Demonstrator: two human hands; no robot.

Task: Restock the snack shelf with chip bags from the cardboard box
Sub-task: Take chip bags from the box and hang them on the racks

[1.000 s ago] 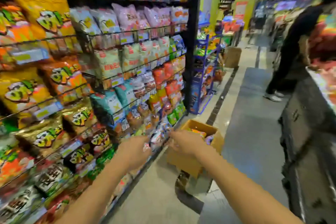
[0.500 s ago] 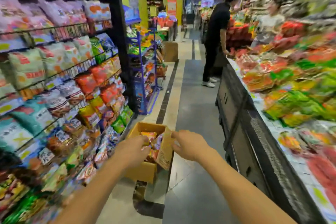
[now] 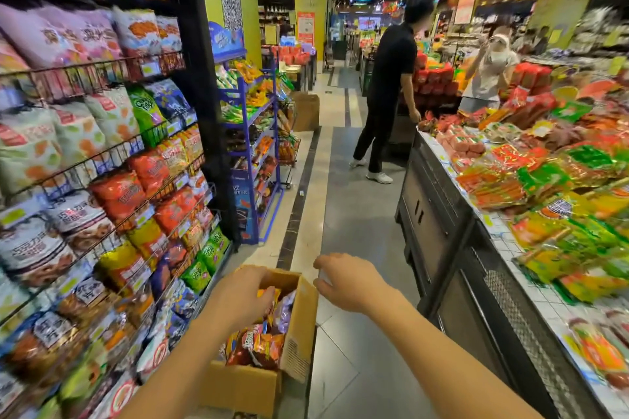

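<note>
Cardboard box (image 3: 238, 388) is sitting on the floor (image 3: 357, 248) beside the snack shelf (image 3: 136, 180), chip bags (image 3: 258, 347) lying inside. Left hand (image 3: 241, 296) is resting over the bags, fingers curled down; grip cannot be told. Right hand (image 3: 347, 282) is hovering just beside the box, fingers loosely apart, empty.

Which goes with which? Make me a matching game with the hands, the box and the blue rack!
Things:
1. left hand
2. right hand
3. cardboard box
4. blue rack

Places:
A. on the floor, top open
B. farther off than the box, stacked with snacks
C. down in the box, at the chip bags
D. in the air beside the box, holding nothing

Pairs: 1-C, 2-D, 3-A, 4-B
</note>
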